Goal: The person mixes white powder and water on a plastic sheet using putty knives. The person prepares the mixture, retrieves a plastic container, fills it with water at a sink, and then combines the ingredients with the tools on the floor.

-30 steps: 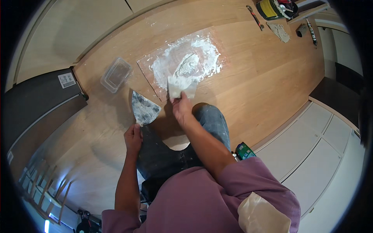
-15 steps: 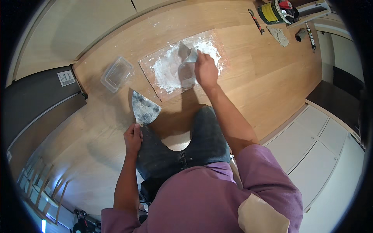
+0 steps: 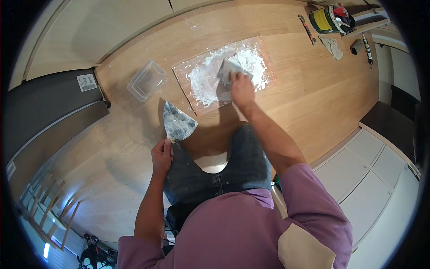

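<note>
In my left hand is the handle of a wide putty knife, its fan-shaped blade stained grey and white and pointing away from me above my left knee. My right hand grips a flat, light grey scraper over a rectangular board lying on the surface ahead. White paste is smeared across the board, thicker towards its right side. The scraper's edge is at the paste; my fingers hide part of its near end.
Left of the board sits a clear plastic box. At the far right are a bucket of tools, a red-and-black tool, a cloth and a tube. A dark cabinet stands left, white cupboards right.
The scraper has turned, now showing its broad face, and my right hand has shifted slightly nearer me on the board. The whole view has slid a little; my left hand keeps its hold.
</note>
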Demonstrator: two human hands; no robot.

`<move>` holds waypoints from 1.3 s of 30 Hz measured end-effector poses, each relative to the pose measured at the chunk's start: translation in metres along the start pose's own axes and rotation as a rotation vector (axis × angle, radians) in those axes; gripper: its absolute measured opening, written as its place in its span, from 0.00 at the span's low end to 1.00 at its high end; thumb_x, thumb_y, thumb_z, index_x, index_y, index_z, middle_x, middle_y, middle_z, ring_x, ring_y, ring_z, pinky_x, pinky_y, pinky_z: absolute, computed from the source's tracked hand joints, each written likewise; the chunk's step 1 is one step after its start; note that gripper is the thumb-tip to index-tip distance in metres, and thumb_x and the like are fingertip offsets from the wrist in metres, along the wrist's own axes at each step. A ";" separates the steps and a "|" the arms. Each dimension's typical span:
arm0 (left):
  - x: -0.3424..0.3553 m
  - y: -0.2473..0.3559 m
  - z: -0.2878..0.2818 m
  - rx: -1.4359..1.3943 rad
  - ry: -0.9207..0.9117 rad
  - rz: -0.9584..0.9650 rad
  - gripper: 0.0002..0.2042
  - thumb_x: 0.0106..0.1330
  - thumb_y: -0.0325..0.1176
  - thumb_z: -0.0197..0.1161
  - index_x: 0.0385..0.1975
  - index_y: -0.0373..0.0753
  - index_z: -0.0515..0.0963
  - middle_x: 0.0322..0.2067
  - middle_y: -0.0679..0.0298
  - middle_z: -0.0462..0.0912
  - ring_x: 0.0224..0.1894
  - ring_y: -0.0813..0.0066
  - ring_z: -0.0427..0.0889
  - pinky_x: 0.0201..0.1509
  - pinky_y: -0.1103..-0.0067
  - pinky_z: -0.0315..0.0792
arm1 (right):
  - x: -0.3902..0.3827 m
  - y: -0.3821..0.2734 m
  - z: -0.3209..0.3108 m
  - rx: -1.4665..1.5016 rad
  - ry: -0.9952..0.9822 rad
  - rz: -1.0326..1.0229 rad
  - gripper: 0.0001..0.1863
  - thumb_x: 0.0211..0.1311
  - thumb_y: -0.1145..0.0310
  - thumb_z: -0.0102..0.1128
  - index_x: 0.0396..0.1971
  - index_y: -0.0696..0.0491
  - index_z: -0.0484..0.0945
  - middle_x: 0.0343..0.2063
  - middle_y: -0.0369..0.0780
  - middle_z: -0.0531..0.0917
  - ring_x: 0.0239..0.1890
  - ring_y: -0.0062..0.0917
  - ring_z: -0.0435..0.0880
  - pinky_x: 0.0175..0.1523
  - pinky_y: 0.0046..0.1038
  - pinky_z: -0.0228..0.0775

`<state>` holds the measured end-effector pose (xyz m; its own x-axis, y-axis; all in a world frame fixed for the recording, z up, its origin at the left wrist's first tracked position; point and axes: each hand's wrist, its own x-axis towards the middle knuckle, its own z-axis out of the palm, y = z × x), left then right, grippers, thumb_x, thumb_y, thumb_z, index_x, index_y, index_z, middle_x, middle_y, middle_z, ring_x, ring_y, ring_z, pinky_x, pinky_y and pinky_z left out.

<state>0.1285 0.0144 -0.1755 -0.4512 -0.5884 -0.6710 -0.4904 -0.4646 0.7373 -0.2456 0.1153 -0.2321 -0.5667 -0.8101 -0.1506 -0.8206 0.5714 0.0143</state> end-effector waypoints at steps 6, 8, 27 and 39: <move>-0.005 -0.011 -0.014 0.061 0.041 0.015 0.17 0.82 0.44 0.53 0.32 0.39 0.77 0.16 0.71 0.72 0.15 0.86 0.68 0.19 0.84 0.62 | -0.006 -0.022 -0.038 0.138 -0.145 -0.049 0.15 0.67 0.70 0.51 0.51 0.56 0.78 0.41 0.46 0.83 0.44 0.40 0.84 0.44 0.41 0.83; -0.004 -0.010 -0.012 0.057 0.034 0.026 0.18 0.82 0.44 0.52 0.32 0.39 0.77 0.15 0.71 0.72 0.15 0.86 0.68 0.19 0.84 0.62 | 0.014 0.001 -0.039 0.109 -0.031 0.014 0.16 0.66 0.71 0.51 0.52 0.55 0.78 0.41 0.47 0.83 0.45 0.40 0.84 0.45 0.40 0.82; -0.009 -0.011 -0.018 0.013 0.022 -0.010 0.17 0.80 0.43 0.57 0.28 0.40 0.76 0.16 0.73 0.72 0.17 0.87 0.69 0.20 0.84 0.62 | 0.007 0.005 -0.031 0.143 -0.105 -0.081 0.14 0.64 0.70 0.53 0.47 0.49 0.82 0.39 0.44 0.85 0.42 0.40 0.85 0.42 0.41 0.82; 0.012 0.028 0.008 0.186 -0.137 0.160 0.14 0.75 0.42 0.62 0.35 0.36 0.80 0.19 0.70 0.74 0.22 0.83 0.73 0.28 0.79 0.68 | 0.026 0.023 -0.046 0.047 -0.115 -0.126 0.17 0.66 0.70 0.51 0.51 0.47 0.83 0.41 0.43 0.86 0.45 0.40 0.85 0.45 0.39 0.82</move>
<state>0.1037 -0.0004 -0.1640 -0.6245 -0.5433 -0.5611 -0.5274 -0.2365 0.8160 -0.2826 0.1020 -0.1903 -0.4448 -0.8570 -0.2604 -0.8789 0.4736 -0.0573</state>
